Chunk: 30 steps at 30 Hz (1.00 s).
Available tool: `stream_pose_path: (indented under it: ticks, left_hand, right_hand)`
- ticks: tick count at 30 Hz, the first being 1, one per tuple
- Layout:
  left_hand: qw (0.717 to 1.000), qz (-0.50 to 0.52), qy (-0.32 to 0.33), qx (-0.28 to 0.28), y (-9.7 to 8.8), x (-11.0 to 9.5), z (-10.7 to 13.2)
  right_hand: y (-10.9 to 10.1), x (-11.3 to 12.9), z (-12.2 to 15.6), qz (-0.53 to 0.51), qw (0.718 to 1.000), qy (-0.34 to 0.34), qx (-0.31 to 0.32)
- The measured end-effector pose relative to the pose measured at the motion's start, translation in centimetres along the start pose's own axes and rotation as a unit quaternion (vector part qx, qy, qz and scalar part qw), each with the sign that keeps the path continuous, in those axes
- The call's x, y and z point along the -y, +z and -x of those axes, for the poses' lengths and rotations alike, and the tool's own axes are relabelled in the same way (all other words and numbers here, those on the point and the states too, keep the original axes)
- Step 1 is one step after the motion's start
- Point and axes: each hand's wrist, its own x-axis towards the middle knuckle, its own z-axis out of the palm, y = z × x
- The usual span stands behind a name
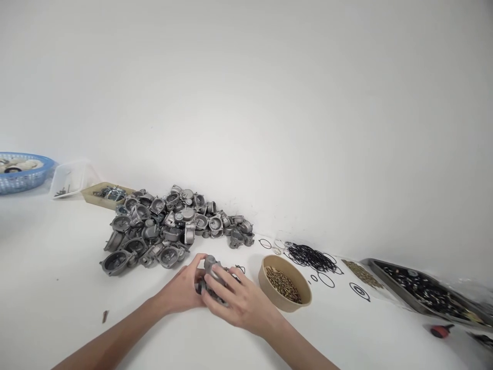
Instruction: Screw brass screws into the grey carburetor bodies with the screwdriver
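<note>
A grey cast-metal carburetor [210, 263] is held just above the white table, mostly covered by fingers. My left hand [184, 289] grips it from the left side, thumb and fingers curled round it. Over its top and right side lie the bent fingers of my right hand [244, 302]. Behind my hands spreads a pile of grey metal float bowls [169, 234], many with their round hollows showing. Right beside my right hand stands a tan tub [265, 277] of brass-coloured screws [283, 285].
Black rubber rings [310, 257] lie in a heap to the right, near small brass pieces [362, 273] and a dark tray [404, 303]. A red-and-black object [441, 331] sits at the right. Far left are a blue basket [26, 180], a white container [69, 180] and a tan tray [98, 199].
</note>
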Motion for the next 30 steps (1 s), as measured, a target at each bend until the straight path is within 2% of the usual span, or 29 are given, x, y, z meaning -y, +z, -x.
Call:
stream_pose_path:
  ticks: [6, 8, 10, 12, 14, 16, 18, 21, 24, 27, 30]
  left_hand:
    - [0.999, 0.028, -0.017, 0.007, 0.0, 0.1, 0.1]
    - [0.999, 0.037, -0.029, 0.012, 0.0, 0.2, 0.3]
    - [0.999, 0.032, -0.042, 0.013, -0.1, 0.4, 0.5]
    - [0.999, 0.012, -0.052, 0.012, -0.1, 0.5, 0.7]
    - [0.998, -0.010, -0.056, 0.012, -0.2, 0.6, 0.8]
    - [0.998, -0.026, -0.054, 0.019, -0.2, 0.5, 0.9]
    - [0.998, -0.037, -0.043, 0.035, -0.3, 0.4, 0.7]
    - [0.997, -0.048, -0.012, 0.064, -0.4, 0.3, 0.5]
    - [0.996, -0.066, 0.008, 0.063, -0.3, 0.7, 0.5]
    - [0.996, -0.070, -0.006, 0.048, -0.2, 1.0, 1.0]
    - [0.997, -0.056, -0.028, 0.038, -0.1, 1.0, 1.4]
  right_hand:
    - [0.5, 1.5, 2.2, -0.050, 0.998, 0.000, -0.035]
    - [0.4, 1.2, 3.5, -0.072, 0.996, 0.032, -0.030]
    - [0.2, 0.0, 5.1, -0.082, 0.989, 0.121, -0.012]
    - [0.0, -1.9, 7.2, -0.080, 0.966, 0.248, 0.004]
    - [-0.2, -4.2, 9.6, -0.069, 0.935, 0.347, 0.016]
    - [-0.7, -5.9, 11.9, -0.073, 0.908, 0.411, 0.030]
    - [-1.2, -6.6, 13.5, -0.082, 0.890, 0.447, 0.027]
    - [-1.8, -5.1, 13.5, -0.116, 0.883, 0.455, 0.011]
    - [-2.1, -1.9, 11.1, -0.173, 0.890, 0.423, 0.018]
    - [-1.6, 1.3, 8.4, -0.247, 0.889, 0.385, 0.038]
    - [-0.4, 3.1, 7.4, -0.263, 0.883, 0.378, 0.092]
